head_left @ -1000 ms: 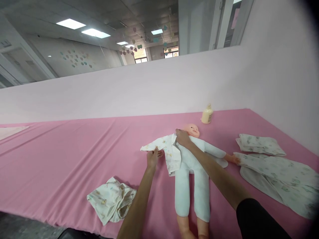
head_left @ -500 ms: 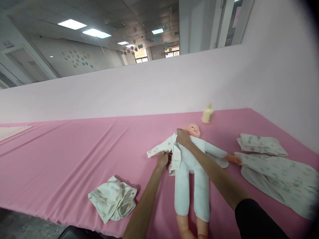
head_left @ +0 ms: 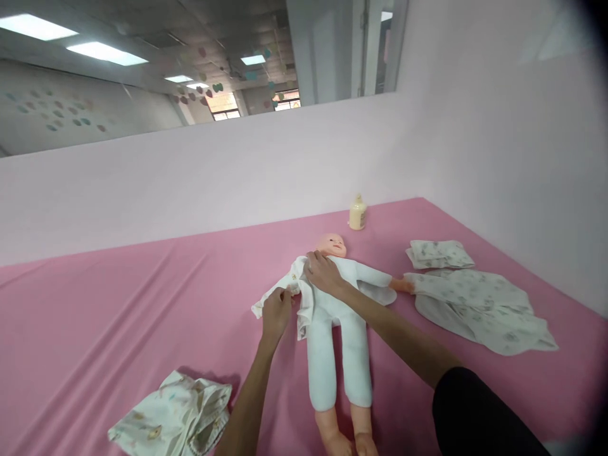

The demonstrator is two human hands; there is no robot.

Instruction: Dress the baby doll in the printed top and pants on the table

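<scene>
The baby doll point(head_left: 338, 316) lies on its back on the pink sheet point(head_left: 118, 316), head toward the far wall and bare feet toward you. A small printed shirt point(head_left: 295, 292) is half on it, covering the arm and side on your left and spreading out over the sheet. Your left hand point(head_left: 276, 311) is closed on the shirt's sleeve, fingers pinched together around the fabric. Your right hand point(head_left: 323, 272) rests flat on the doll's chest just below the neck, fingers together at the shirt's edge; you cannot tell whether it grips the cloth. A crumpled garment point(head_left: 173, 425) lies near your left forearm. Folded and spread printed clothes point(head_left: 468, 297) lie to the right, and a bottle point(head_left: 357, 213) stands beyond the head.
</scene>
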